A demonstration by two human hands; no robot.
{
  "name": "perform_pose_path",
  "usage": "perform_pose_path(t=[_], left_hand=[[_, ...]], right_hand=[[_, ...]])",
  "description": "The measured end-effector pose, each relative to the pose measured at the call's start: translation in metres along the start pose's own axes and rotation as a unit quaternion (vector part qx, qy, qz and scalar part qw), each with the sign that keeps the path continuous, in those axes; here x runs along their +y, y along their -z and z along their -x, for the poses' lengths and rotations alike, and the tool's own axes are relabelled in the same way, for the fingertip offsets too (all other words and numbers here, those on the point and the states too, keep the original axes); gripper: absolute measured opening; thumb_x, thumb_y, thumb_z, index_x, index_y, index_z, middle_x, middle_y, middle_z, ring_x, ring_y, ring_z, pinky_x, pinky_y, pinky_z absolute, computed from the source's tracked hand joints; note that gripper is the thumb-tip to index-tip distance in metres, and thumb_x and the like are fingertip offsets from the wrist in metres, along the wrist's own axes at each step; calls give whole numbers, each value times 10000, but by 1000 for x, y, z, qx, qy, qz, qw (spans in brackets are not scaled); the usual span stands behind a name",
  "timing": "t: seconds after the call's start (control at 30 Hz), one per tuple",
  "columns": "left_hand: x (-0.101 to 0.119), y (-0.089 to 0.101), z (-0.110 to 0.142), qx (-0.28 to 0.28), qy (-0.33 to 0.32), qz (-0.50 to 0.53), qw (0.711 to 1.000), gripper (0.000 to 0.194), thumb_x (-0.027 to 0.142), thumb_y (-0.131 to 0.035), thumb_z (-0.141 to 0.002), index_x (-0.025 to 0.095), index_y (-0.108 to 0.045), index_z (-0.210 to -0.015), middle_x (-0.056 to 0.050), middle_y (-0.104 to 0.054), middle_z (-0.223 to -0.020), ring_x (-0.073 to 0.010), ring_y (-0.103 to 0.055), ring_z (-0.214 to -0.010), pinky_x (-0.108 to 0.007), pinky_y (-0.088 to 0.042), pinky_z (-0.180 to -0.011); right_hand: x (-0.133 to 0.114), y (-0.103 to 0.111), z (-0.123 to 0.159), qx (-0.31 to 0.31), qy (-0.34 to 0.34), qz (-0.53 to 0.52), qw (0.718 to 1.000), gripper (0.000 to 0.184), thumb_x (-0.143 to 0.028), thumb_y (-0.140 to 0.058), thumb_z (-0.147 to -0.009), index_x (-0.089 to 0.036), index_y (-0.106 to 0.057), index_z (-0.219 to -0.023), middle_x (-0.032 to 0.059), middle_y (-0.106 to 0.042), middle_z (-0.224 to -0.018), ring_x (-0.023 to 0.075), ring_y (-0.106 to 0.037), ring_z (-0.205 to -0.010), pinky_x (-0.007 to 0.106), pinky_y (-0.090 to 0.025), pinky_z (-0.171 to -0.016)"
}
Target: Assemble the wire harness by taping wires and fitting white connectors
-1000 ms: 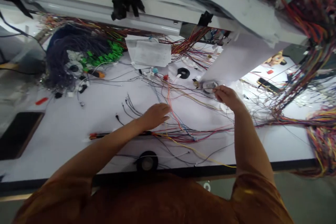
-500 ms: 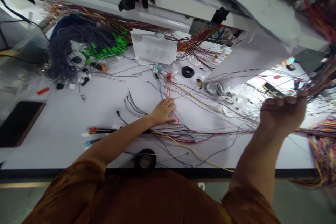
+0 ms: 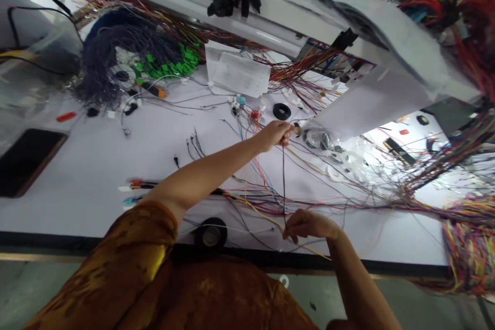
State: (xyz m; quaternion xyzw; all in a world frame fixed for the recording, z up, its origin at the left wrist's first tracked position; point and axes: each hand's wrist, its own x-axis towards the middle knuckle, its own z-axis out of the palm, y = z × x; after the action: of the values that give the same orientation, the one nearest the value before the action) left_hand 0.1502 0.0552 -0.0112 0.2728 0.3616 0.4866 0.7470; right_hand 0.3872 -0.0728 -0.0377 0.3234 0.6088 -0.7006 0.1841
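Observation:
My left hand (image 3: 277, 134) is closed in a pinch on the upper end of a dark wire (image 3: 283, 180), over the middle of the white table. The wire runs down from it toward me, and my right hand (image 3: 307, 225) pinches its lower part near the front edge. Beneath the wire, a bundle of red, black and yellow wires (image 3: 247, 200) lies across the table. Its left end carries a red connector (image 3: 136, 183) and a blue connector (image 3: 131, 200). Behind my left hand lie a red connector (image 3: 254, 114) and a light blue one (image 3: 241, 100) with wires attached.
A roll of black tape (image 3: 211, 233) lies at the front edge, another black roll (image 3: 282, 111) farther back. Papers (image 3: 237, 73), purple wires with green connectors (image 3: 170, 64) and a phone (image 3: 30, 161) are around. A white post (image 3: 358, 100) stands right of centre.
My left hand has lifted from the wires on the table and moved right and away. My right hand has come from the wires at far right to the front middle. A dark wire now stretches between them.

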Motion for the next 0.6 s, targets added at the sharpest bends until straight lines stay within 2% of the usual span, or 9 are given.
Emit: perform_pose_path(t=[0.07,0.17,0.27,0.33,0.4,0.5,0.53,0.57,0.6], left_hand=[[13,13,-18,63,-15,6,998,184,141,-418,-980,113,-575,-889,73,-405,-552,-37,-386,-436,-197,-393,-547],[18,26,-40,133,-32,2,991,219,79,-376,-966,132,-546,-1094,77,-458,-589,-24,-382,-428,-168,-395,-553],[11,31,-51,130,-22,-30,991,358,26,-395,-924,134,-515,-1244,41,-576,-658,-22,-408,-432,-154,-389,-532],[8,35,-50,83,19,-60,995,402,6,-515,-844,109,-573,-1228,-10,-643,-680,-38,-392,-411,-173,-337,-457],[12,41,-45,-33,91,-122,988,511,-14,-625,-736,115,-620,-1231,-64,-696,-713,-51,-365,-390,-198,-274,-407],[30,50,-38,-236,172,-240,926,737,15,-698,-680,201,-553,-1378,-99,-745,-813,-62,-388,-396,-213,-282,-406],[38,52,-38,-268,174,-264,910,783,34,-705,-687,218,-509,-1423,-103,-752,-850,-71,-426,-412,-215,-314,-422],[45,53,-38,-274,154,-266,911,804,48,-703,-701,224,-473,-1451,-108,-755,-894,-81,-473,-440,-217,-352,-445],[51,54,-39,-256,114,-249,927,804,57,-690,-722,230,-446,-1468,-108,-754,-947,-87,-521,-480,-216,-390,-476]], right_hand=[[4,-2,0,-20,-8,0,1000,302,-376,-638,-847,-128,-798,-909,20,-635,-615,57,-378,-503,198,-275,-477],[9,-3,-6,-17,-6,-4,1000,298,-366,-648,-831,-115,-798,-892,23,-641,-616,50,-380,-489,187,-276,-463],[10,-4,-10,15,6,-3,1000,337,-402,-660,-833,-101,-795,-905,29,-646,-617,50,-393,-492,182,-285,-461],[12,-4,-9,18,6,-1,1000,350,-415,-662,-837,-100,-796,-910,32,-648,-620,51,-395,-501,182,-286,-467],[14,-4,-7,14,3,-4,1000,355,-419,-660,-837,-99,-797,-906,30,-643,-614,50,-386,-500,185,-281,-468],[19,-4,-6,15,6,-16,1000,347,-409,-651,-837,-98,-794,-895,25,-632,-603,51,-381,-497,187,-279,-468],[21,-5,-8,12,7,-15,1000,344,-406,-650,-838,-99,-793,-896,25,-632,-606,52,-385,-501,186,-282,-471],[21,-5,-9,8,9,-14,1000,344,-407,-651,-837,-99,-792,-896,24,-631,-609,53,-388,-505,186,-284,-473],[20,-5,-11,5,11,-14,1000,350,-415,-651,-837,-99,-789,-896,23,-628,-611,54,-388,-506,188,-284,-474]])
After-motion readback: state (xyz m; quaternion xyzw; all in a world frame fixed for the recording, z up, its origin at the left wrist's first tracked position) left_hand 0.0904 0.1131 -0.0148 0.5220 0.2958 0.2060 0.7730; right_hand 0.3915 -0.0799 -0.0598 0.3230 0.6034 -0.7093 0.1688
